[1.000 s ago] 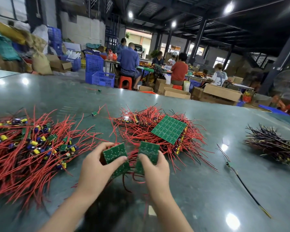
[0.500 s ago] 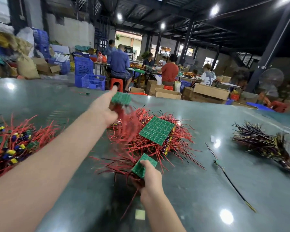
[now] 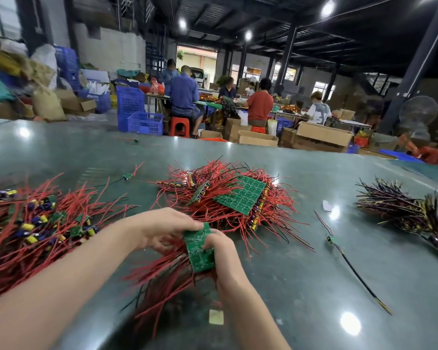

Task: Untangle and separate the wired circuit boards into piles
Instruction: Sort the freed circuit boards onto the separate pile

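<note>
Green table (image 3: 301,286) under wired-board piles (image 3: 228,195)

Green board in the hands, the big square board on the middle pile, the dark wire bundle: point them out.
Held green board (image 3: 200,248): head view, its face.
Big square board (image 3: 240,195): head view, centre.
Dark wire bundle (image 3: 400,210): head view, middle.

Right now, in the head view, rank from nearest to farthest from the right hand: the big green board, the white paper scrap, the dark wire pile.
1. big green board, ahead on the red pile
2. white paper scrap, to the right
3. dark wire pile, far right

Measured from the right hand.
</note>
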Demonstrator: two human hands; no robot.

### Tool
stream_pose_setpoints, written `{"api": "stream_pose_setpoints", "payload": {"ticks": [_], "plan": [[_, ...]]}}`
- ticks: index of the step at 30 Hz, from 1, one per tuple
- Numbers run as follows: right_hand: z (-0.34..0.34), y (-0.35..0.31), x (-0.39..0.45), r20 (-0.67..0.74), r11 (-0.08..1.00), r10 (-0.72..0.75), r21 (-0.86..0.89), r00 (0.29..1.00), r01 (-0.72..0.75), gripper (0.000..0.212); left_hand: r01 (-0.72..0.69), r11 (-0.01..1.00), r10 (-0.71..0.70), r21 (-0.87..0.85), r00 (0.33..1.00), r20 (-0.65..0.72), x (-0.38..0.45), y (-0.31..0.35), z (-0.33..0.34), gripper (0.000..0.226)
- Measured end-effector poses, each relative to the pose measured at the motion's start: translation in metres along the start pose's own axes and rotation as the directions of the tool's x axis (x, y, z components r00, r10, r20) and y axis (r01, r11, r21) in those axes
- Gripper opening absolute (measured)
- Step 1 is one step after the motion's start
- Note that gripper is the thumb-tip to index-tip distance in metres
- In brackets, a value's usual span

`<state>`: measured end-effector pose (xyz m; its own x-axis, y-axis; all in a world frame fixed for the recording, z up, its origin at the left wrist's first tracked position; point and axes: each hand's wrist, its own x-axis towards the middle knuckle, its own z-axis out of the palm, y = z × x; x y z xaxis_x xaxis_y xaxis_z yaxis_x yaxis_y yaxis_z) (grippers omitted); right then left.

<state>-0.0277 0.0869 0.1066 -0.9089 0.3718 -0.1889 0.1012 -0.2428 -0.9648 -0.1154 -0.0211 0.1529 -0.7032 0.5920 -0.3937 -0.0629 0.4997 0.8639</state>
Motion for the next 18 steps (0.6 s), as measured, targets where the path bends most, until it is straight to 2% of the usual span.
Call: {"api": "stream_pose_setpoints", "payload": {"ticks": [3,6,8,10,12,14,18], "plan": [[-0.003,0.000,0.004,0.001,0.999,0.022,-0.035,1.000,-0.022,0.038,-0.067,0.997,0.060,-0.035,0.985,-0.162,-0.011,-0.011,-0.004,0.013],[-0.002,0.001,0.005,-0.003,0.999,0.009,0.032,1.000,-0.009,0.022,-0.099,0.958,0.033,-0.268,0.970,-0.243,-0.021,-0.023,-0.004,0.008],[-0.001,0.002,0.005,0.010,1.000,-0.025,-0.009,1.000,0.025,0.022,-0.091,0.908,-0.012,-0.410,0.971,-0.240,-0.029,-0.033,0.000,0.006],[0.001,0.003,0.002,0.089,0.989,-0.051,-0.135,0.995,0.063,0.028,-0.073,0.851,-0.032,-0.520,0.981,-0.191,-0.036,-0.043,0.005,0.003],[0.004,0.004,-0.002,0.153,0.955,-0.041,-0.286,0.987,0.084,0.026,-0.069,0.833,-0.011,-0.548,0.990,-0.141,-0.041,-0.055,0.011,0.015],[0.006,0.006,-0.003,0.193,0.911,-0.026,-0.400,0.981,0.102,0.031,-0.092,0.833,0.014,-0.545,0.989,-0.146,-0.044,-0.064,0.016,0.018],[0.009,0.009,-0.008,0.267,0.870,-0.018,-0.472,0.963,0.147,0.030,-0.143,0.816,0.059,-0.560,0.984,-0.166,-0.049,-0.078,0.021,0.018]]}}
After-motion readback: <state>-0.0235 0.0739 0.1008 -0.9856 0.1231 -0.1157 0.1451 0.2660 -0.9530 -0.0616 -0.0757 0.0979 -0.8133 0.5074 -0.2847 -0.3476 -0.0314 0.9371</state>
